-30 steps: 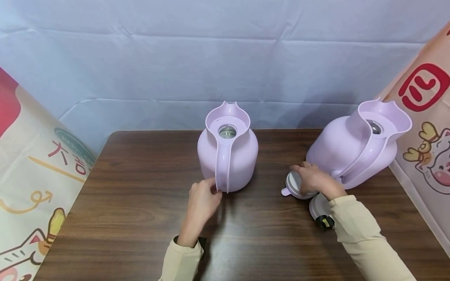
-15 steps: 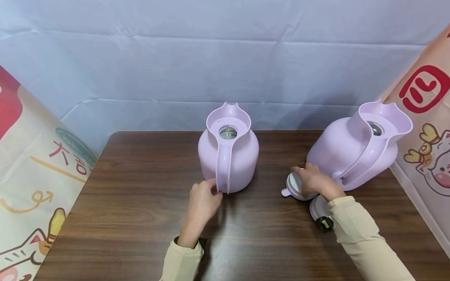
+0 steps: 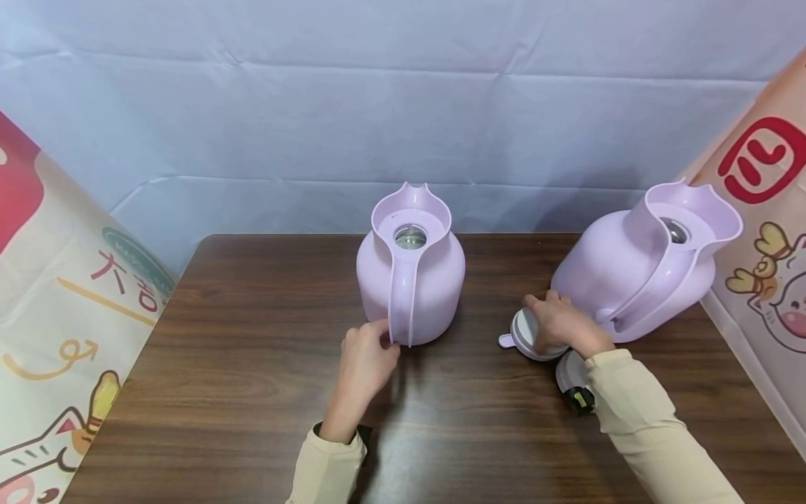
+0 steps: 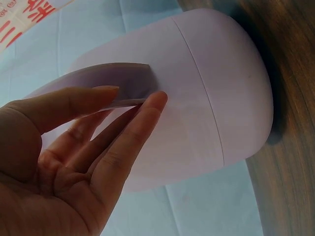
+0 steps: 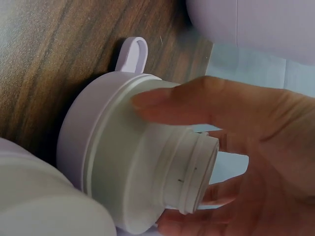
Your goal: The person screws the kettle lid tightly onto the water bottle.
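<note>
A lilac thermos jug (image 3: pixel 434 294) stands upright at the table's middle, its lid off and round mouth exposed. My left hand (image 3: pixel 366 360) pinches the lower end of its handle (image 4: pixel 123 81) between thumb and fingers. My right hand (image 3: pixel 567 325) grips a lilac and white lid (image 5: pixel 113 147) that lies upside down on the table, its narrow neck pointing up. The thumb lies on the near side and the other fingers curl round the far side, partly hidden. A second lid (image 3: pixel 569 371) lies beside it, partly under the right cuff.
Another lilac jug (image 3: pixel 604 259), also lidless, stands at the right close behind the right hand. A small black device (image 3: pixel 581 400) shows by the right cuff. Pale blue cloth (image 3: pixel 315 126) hangs behind the wooden table (image 3: pixel 252 364), with printed sheets on both sides.
The gripped lid's tab has swung slightly to the left, the right hand moving a little with it. The left hand keeps its hold on the handle, and the jugs stay in place.
</note>
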Demonstrator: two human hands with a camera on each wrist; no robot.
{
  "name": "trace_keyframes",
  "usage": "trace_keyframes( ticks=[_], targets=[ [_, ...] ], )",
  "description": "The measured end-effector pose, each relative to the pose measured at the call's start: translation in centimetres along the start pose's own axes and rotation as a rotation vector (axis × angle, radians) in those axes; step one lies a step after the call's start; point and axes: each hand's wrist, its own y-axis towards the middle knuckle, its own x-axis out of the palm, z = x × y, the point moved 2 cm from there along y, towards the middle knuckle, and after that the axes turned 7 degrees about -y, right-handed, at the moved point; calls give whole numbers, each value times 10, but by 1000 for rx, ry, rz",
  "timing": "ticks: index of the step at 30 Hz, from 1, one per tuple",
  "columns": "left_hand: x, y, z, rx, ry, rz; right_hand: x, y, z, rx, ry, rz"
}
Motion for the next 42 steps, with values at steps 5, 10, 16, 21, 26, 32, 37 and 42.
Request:
trace_keyframes(
  ticks=[5,10,16,21,26,32,37,42],
  targets=[
    [1,0,0,2,-7,2,-2,-1,2,-7,29,6],
    [1,0,0,3,-7,13,-2,-1,4,-25,52,26],
    [1,0,-1,1,1,10,-6,-2,4,-61,50,68],
    [1,0,-1,2,2,9,-11,-4,2,-72,40,71],
    [1,0,-2,6,1,12,-18,-8,0,-94,45,73],
    [1,-1,-1,14,4,19,-28,-14,-5,-114,53,111],
    [1,-1,-1,3,2,12,-38,-20,-8,-113,58,139],
    [2,-1,-1,3,2,9,-46,-26,-11,-139,70,180]
  ],
)
